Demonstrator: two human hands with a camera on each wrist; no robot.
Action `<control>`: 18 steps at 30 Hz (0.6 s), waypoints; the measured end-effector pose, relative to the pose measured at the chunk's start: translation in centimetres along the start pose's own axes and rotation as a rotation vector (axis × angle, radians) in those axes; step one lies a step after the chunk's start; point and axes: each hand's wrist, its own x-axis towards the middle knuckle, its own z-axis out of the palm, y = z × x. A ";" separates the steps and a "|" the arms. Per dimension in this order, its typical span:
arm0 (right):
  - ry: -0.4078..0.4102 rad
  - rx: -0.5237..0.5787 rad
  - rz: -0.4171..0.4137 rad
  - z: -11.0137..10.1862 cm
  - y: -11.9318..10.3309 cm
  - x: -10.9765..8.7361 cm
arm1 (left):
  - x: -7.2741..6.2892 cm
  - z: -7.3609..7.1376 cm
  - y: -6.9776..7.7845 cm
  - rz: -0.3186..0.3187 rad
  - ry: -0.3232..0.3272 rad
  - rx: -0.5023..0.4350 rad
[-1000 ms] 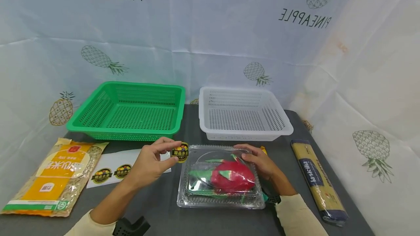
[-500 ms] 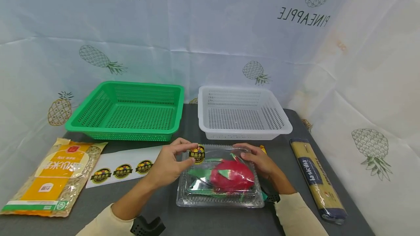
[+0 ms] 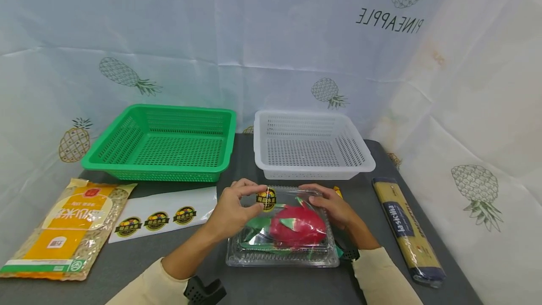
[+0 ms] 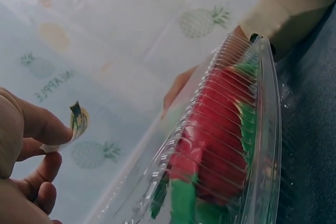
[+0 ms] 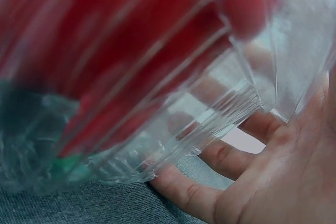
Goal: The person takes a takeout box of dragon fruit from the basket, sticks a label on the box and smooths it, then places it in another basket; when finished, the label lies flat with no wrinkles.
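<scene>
My left hand pinches a round black-and-gold sticker between thumb and forefinger, over the far left part of a clear plastic clamshell box. In the left wrist view the sticker stands up from the fingertips, a gap away from the ribbed lid. Inside the closed box lies a red dragon fruit with green tips. My right hand grips the box's far right corner, thumb over the lid. Seen from the right wrist, its fingers curl around the box's ribbed edge.
A white backing sheet with three more stickers lies left of the box, beside a bag of millet. Behind stand a green basket and a white basket. A pasta packet lies at the right; something yellow peeks out behind my right hand.
My left hand has carried the sticker rightward, from beside the box to over its lid, uncovering more of the backing sheet. My right hand keeps its hold on the box.
</scene>
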 end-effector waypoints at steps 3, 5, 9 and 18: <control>0.004 0.003 0.000 0.1 0.0 0.0 | 0.2 0.4 0.0 -0.006 -0.003 0.000; 0.000 0.010 0.002 0.0 0.0 0.0 | 0.3 0.7 -0.1 -0.007 -0.007 0.009; -0.009 0.018 0.003 0.0 -0.1 0.1 | 0.3 1.3 -0.1 -0.005 -0.013 0.041; -0.002 0.003 0.012 0.2 -0.2 0.1 | 0.4 2.9 0.0 -0.020 0.014 0.139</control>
